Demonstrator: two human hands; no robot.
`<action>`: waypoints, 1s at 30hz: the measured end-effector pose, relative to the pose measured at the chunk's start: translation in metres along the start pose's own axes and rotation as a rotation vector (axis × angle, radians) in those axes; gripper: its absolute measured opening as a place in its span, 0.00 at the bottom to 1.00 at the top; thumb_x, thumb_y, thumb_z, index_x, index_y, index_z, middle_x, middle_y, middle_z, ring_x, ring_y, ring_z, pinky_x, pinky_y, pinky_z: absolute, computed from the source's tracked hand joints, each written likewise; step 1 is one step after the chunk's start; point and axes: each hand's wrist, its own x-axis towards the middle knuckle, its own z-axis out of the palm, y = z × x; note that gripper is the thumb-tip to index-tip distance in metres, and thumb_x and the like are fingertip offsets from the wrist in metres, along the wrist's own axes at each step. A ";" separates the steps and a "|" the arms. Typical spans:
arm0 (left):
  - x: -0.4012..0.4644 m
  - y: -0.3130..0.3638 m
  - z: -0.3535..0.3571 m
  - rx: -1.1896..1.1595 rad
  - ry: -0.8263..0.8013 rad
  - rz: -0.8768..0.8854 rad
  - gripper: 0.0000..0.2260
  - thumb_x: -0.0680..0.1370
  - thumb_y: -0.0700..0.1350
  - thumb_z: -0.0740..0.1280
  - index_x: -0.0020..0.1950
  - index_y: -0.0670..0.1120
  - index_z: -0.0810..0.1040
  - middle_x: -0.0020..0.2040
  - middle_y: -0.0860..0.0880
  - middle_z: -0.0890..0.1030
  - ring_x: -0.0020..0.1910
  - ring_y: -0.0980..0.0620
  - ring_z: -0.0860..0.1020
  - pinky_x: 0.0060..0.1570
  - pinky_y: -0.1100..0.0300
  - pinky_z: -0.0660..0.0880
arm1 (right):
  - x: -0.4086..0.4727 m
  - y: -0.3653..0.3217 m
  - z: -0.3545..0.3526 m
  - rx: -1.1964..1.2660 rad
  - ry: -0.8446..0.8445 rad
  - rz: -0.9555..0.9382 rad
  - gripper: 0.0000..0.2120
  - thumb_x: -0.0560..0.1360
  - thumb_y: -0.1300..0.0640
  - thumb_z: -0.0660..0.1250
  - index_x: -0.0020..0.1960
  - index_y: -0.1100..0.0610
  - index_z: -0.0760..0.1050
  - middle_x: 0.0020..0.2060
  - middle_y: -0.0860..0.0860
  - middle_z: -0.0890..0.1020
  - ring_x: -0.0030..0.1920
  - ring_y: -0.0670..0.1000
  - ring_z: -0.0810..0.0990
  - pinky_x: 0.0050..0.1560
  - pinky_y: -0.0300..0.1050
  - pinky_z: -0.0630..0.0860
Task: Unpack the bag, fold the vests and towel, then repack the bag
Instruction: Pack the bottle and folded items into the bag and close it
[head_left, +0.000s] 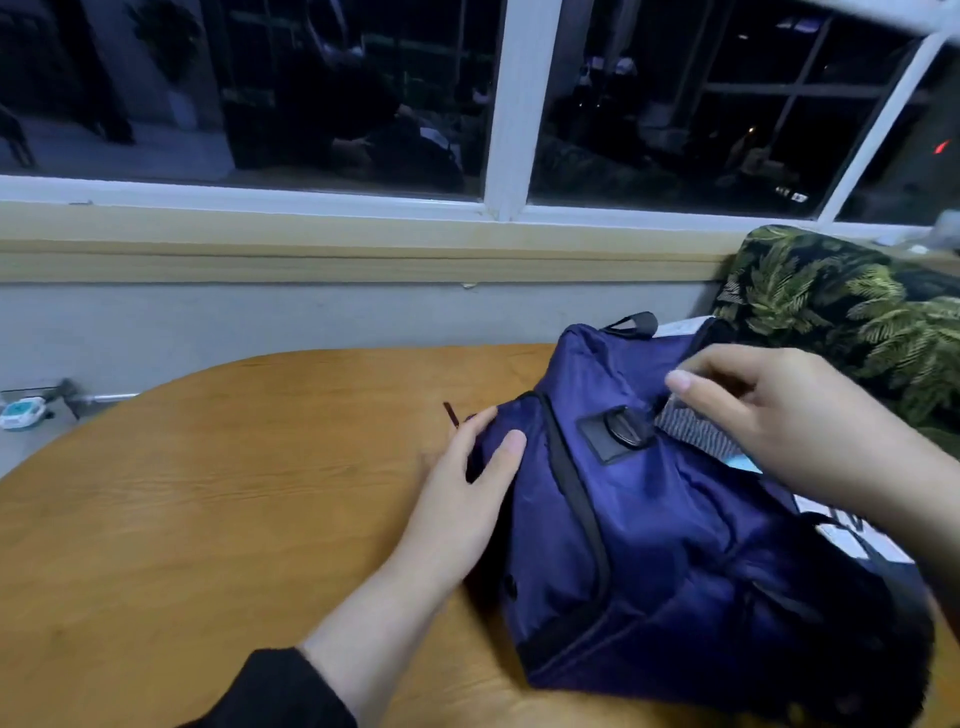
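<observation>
A dark blue bag (670, 530) with black trim lies on the right part of the round wooden table (218, 499). My left hand (467, 493) rests flat against the bag's left end, thumb on the fabric, fingers straight. My right hand (769, 415) is at the bag's top opening and pinches a grey striped cloth (696, 428) that sticks out of it. A bit of light blue shows under that cloth. The rest of the bag's contents are hidden inside.
A small dark stick-like item (451, 414) lies on the table just left of the bag. A leaf-patterned cushion or seat (841, 312) stands behind the bag at right. The wall and window sill (311, 249) run along the table's far side.
</observation>
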 end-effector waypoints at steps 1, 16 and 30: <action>0.000 0.003 0.003 0.080 -0.009 0.045 0.22 0.76 0.65 0.67 0.70 0.66 0.71 0.79 0.63 0.54 0.75 0.69 0.57 0.78 0.58 0.58 | -0.008 0.010 -0.004 -0.010 -0.079 0.025 0.19 0.72 0.31 0.60 0.49 0.41 0.81 0.38 0.36 0.83 0.39 0.35 0.79 0.45 0.42 0.76; -0.021 0.053 0.032 0.493 -0.066 0.394 0.26 0.72 0.66 0.65 0.69 0.65 0.71 0.66 0.65 0.73 0.68 0.63 0.71 0.72 0.54 0.66 | -0.036 0.016 0.007 0.279 -0.165 -0.083 0.10 0.77 0.48 0.72 0.58 0.46 0.82 0.51 0.39 0.85 0.52 0.37 0.81 0.57 0.36 0.75; -0.021 0.069 0.039 0.775 0.108 0.460 0.17 0.80 0.49 0.69 0.69 0.55 0.75 0.65 0.54 0.72 0.67 0.50 0.72 0.70 0.49 0.66 | -0.100 -0.011 -0.008 -0.289 -0.055 0.179 0.29 0.69 0.24 0.57 0.33 0.50 0.74 0.28 0.48 0.77 0.36 0.47 0.76 0.39 0.46 0.74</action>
